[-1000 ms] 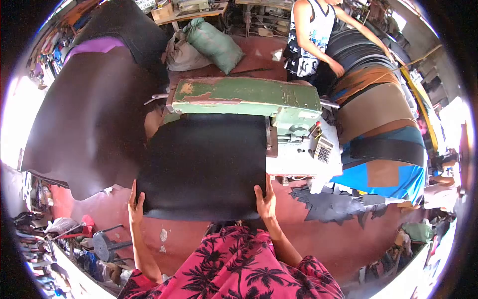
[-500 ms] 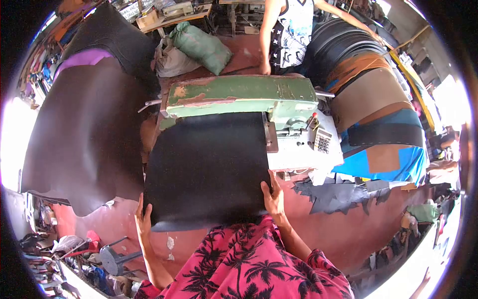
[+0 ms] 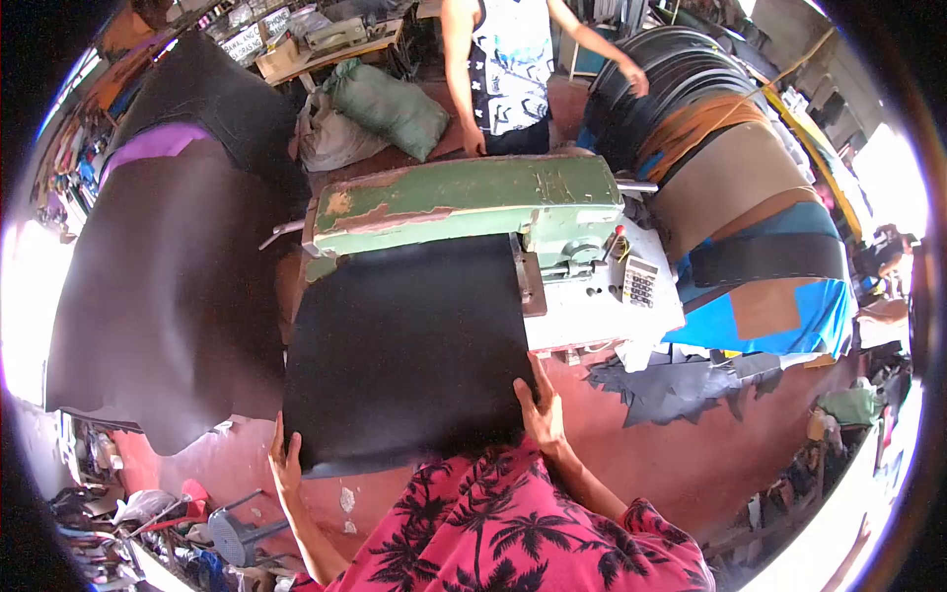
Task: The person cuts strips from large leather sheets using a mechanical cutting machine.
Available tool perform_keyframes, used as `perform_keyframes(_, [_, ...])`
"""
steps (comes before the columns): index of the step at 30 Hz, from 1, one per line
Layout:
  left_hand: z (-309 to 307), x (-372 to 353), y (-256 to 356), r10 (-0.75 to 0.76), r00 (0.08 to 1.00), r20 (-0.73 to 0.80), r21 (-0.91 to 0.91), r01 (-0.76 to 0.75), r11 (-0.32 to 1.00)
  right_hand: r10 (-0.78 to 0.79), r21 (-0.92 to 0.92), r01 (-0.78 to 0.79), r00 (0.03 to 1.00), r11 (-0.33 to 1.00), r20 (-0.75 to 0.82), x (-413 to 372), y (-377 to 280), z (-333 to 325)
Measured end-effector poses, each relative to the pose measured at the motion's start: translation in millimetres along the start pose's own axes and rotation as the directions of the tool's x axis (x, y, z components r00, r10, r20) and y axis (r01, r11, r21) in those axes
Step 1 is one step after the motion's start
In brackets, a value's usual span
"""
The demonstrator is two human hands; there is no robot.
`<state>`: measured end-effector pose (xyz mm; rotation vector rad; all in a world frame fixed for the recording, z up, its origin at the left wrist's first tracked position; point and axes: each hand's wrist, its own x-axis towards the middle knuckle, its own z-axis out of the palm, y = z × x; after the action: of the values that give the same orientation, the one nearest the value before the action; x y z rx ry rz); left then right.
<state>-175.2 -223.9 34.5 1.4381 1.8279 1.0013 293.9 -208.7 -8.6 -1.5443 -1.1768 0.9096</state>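
A large black sheet that looks like leather (image 3: pixel 409 355) lies flat in front of me, its far edge under a long green machine (image 3: pixel 464 202) with chipped paint. My left hand (image 3: pixel 286 462) grips the sheet's near left edge, thumb on top and fingers along the side. At the near right edge, my right hand (image 3: pixel 542 412) holds the sheet in the same way. The undersides of both hands' grips are hidden. Beside the sheet, the machine's white tabletop (image 3: pixel 582 311) carries a calculator (image 3: pixel 640 283).
Dark brown sheets (image 3: pixel 178 296) hang over a stack at left. On the right are draped rolls and sheets (image 3: pixel 740 187), with black scraps (image 3: pixel 681 390) below. Sacks (image 3: pixel 390 107) lie behind the machine. Another person (image 3: pixel 508 69) stands beyond it. A grey stool (image 3: pixel 232 533) is at lower left.
The person behind the machine has shifted left in view, and their outstretched arm has come away from the rolls at right. My view has tilted slightly; both hands keep the sheet's edges.
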Motion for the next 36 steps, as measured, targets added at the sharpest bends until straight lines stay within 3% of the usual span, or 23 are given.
perform_keyframes(7, [1.0,-3.3,-4.5,-0.068,0.998,-0.017,0.061,0.069,0.996,0.074,0.082,-0.078,0.996,0.994,0.047,2.9,-7.4,-3.2])
perform_keyframes(9, [0.2,-4.0,-2.1,-0.082,0.996,-0.022,0.064,0.083,0.994,0.126,0.226,-0.142,0.989,0.964,0.082,2.7,-19.4,-5.0])
perform_keyframes(12, [-0.5,-4.1,0.4,-0.098,0.995,-0.032,0.065,0.1,0.993,0.036,0.089,-0.04,0.999,0.995,0.041,4.9,-13.6,-5.0])
perform_keyframes(16, [-0.1,-5.0,2.7,-0.116,0.992,-0.054,0.069,0.12,0.99,0.061,0.083,-0.065,0.997,0.994,0.053,6.7,-20.8,-8.0])
perform_keyframes(18, [1.2,-6.2,4.2,-0.131,0.988,-0.082,0.075,0.138,0.988,0.208,0.233,-0.233,0.97,0.944,0.128,6.3,-38.7,-10.8])
perform_keyframes(20, [5.1,-8.7,9.6,-0.149,0.981,-0.128,0.084,0.16,0.984,0.148,0.165,-0.162,0.984,0.973,0.094,7.5,-26.0,-8.3])
perform_keyframes(21, [6.6,-10.1,15.2,-0.175,0.974,-0.147,0.076,0.187,0.979,0.081,0.098,-0.087,0.995,0.991,0.064,7.6,-20.7,-7.5])
perform_keyframes(25, [18.8,-10.7,75.3,-0.368,0.912,-0.18,-0.016,0.372,0.928,0.077,0.037,-0.081,0.994,0.996,0.079,7.6,-18.7,-9.1])
perform_keyframes(28, [18.6,-8.6,75.7,-0.347,0.928,-0.132,-0.064,0.342,0.938,0.081,0.037,-0.085,0.992,0.996,0.093,11.2,-24.2,-11.5])
perform_keyframes(30, [1.5,-15.3,6.1,-0.324,0.943,-0.074,-0.11,0.315,0.943,0.207,0.186,-0.236,0.964,0.954,0.164,11.0,-39.3,-13.6])
perform_keyframes(31, [0.7,-16.0,0.7,-0.295,0.955,-0.018,-0.158,0.289,0.944,0.204,0.184,-0.234,0.965,0.955,0.165,10.2,-38.9,-12.7])
perform_keyframes(36, [15.9,10.1,17.1,-0.106,0.993,-0.057,-0.058,0.103,0.993,0.008,-0.114,-0.006,1.0,0.993,0.022,24.2,-10.8,-3.3])
